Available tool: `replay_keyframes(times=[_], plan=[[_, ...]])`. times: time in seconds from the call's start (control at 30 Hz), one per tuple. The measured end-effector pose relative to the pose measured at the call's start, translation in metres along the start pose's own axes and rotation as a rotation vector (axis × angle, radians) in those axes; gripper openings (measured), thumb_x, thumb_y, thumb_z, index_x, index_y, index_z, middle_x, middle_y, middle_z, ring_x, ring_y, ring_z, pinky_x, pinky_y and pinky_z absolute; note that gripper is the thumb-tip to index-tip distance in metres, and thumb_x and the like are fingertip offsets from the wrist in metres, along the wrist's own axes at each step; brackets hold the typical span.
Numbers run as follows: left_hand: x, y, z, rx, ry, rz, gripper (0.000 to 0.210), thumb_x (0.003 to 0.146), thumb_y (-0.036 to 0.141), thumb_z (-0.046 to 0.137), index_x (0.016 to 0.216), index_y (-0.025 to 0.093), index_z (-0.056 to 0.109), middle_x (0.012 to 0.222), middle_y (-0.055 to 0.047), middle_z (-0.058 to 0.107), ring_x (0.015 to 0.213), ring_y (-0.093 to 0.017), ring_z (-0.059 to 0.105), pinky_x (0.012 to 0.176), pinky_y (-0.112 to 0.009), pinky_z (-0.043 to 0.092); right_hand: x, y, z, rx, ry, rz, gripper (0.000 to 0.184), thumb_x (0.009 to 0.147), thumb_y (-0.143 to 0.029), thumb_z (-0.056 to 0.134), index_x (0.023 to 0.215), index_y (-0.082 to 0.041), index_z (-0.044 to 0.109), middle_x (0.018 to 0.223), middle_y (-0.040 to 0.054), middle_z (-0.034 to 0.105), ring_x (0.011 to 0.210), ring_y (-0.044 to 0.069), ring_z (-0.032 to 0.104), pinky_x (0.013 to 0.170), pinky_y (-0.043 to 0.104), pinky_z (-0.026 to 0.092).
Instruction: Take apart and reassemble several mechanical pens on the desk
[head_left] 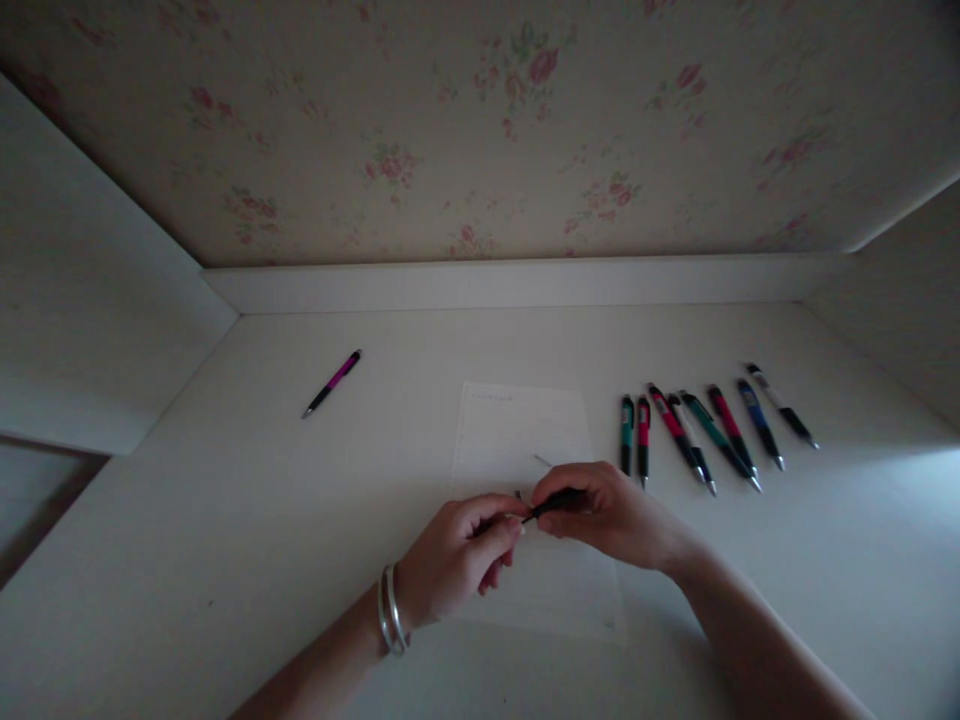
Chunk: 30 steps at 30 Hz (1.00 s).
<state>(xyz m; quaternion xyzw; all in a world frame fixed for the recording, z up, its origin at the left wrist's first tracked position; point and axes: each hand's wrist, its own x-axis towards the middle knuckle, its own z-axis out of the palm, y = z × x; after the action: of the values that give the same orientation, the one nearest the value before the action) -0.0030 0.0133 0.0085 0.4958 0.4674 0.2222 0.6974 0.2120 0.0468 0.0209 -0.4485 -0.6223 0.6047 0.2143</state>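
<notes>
Over the sheet of paper (517, 420), my two hands meet at a pen in parts. My right hand (600, 510) is closed round its black pen barrel (561, 501). From the barrel's left end a thin dark refill (528, 518) sticks out, and the fingertips of my left hand (469, 545) pinch it. How much of the refill lies inside the barrel is hidden. Just behind the fingertips a small shiny piece (519, 495) shows; I cannot tell whether it lies on the paper or is held. A thin, short greyish part (542, 460) lies on the paper near my right fingers.
Several pens lie in a loose row at the right, among them a green pen (627, 435), a blue pen (760, 424) and a white pen (781, 405). One purple pen (332, 384) lies alone at the left. A white ledge (525, 284) and flowered wall bound the white table's far side.
</notes>
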Motion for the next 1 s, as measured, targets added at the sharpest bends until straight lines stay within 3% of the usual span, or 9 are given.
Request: replay_keyframes(times=[0.17, 0.3, 0.53, 0.7, 0.8, 0.9, 1.0], plan=[[-0.002, 0.007, 0.0, 0.138, 0.078, 0.075, 0.032, 0.091, 0.042, 0.053, 0.081, 0.015, 0.067, 0.061, 0.004, 0.045, 0.054, -0.01, 0.039, 0.049, -0.022, 0.029, -0.002, 0.001, -0.006, 0.033, -0.023, 0.003, 0.017, 0.079, -0.033, 0.074, 0.087, -0.017, 0.072, 0.075, 0.0017, 0.068, 0.068, 0.014, 0.061, 0.06, 0.023, 0.048], [-0.004, 0.01, 0.001, 0.22, 0.08, 0.112, 0.033, 0.086, 0.048, 0.062, 0.08, 0.016, 0.067, 0.061, 0.005, 0.044, 0.057, -0.011, 0.037, 0.051, -0.023, 0.026, -0.003, 0.0, -0.004, 0.025, -0.032, -0.026, 0.017, 0.079, -0.033, 0.075, 0.085, -0.017, 0.072, 0.076, 0.0016, 0.067, 0.067, 0.013, 0.06, 0.06, 0.023, 0.047], [-0.004, 0.009, 0.004, 0.192, 0.129, 0.07, 0.029, 0.087, 0.041, 0.061, 0.072, 0.017, 0.066, 0.058, 0.004, 0.049, 0.053, -0.01, 0.042, 0.05, -0.022, 0.03, -0.007, 0.001, -0.015, 0.004, 0.007, -0.061, 0.017, 0.081, -0.035, 0.074, 0.084, -0.018, 0.073, 0.077, 0.0025, 0.068, 0.068, 0.014, 0.061, 0.062, 0.025, 0.048], [-0.001, 0.007, 0.002, 0.09, 0.14, 0.019, 0.029, 0.083, 0.044, 0.064, 0.073, 0.017, 0.065, 0.056, 0.004, 0.049, 0.048, -0.008, 0.041, 0.043, -0.019, 0.03, -0.012, 0.011, -0.039, 0.052, 0.2, -0.084, 0.024, 0.075, -0.04, 0.079, 0.081, -0.018, 0.072, 0.074, 0.0037, 0.068, 0.066, 0.016, 0.062, 0.059, 0.027, 0.049], [0.0, 0.004, 0.0, 0.003, 0.154, -0.003, 0.03, 0.082, 0.047, 0.064, 0.077, 0.017, 0.065, 0.055, 0.005, 0.048, 0.043, -0.007, 0.039, 0.039, -0.018, 0.03, -0.005, 0.016, -0.039, 0.062, 0.424, -0.101, 0.032, 0.074, -0.047, 0.077, 0.084, -0.018, 0.072, 0.072, 0.0053, 0.07, 0.064, 0.019, 0.065, 0.059, 0.03, 0.052], [0.0, 0.003, 0.0, -0.083, 0.171, -0.003, 0.033, 0.083, 0.048, 0.062, 0.093, 0.017, 0.067, 0.053, 0.007, 0.047, 0.04, -0.006, 0.035, 0.035, -0.016, 0.028, 0.007, 0.02, -0.026, -0.15, 0.686, -0.106, 0.027, 0.08, -0.046, 0.071, 0.09, -0.021, 0.075, 0.085, 0.0075, 0.076, 0.075, 0.023, 0.07, 0.071, 0.036, 0.056], [0.0, 0.004, 0.0, -0.124, 0.181, 0.009, 0.034, 0.083, 0.048, 0.062, 0.092, 0.016, 0.068, 0.053, 0.006, 0.049, 0.04, -0.006, 0.035, 0.035, -0.015, 0.028, 0.016, 0.026, -0.012, -0.463, 0.674, -0.235, 0.019, 0.089, -0.037, 0.064, 0.093, -0.024, 0.077, 0.095, 0.0067, 0.077, 0.088, 0.025, 0.071, 0.084, 0.038, 0.055]])
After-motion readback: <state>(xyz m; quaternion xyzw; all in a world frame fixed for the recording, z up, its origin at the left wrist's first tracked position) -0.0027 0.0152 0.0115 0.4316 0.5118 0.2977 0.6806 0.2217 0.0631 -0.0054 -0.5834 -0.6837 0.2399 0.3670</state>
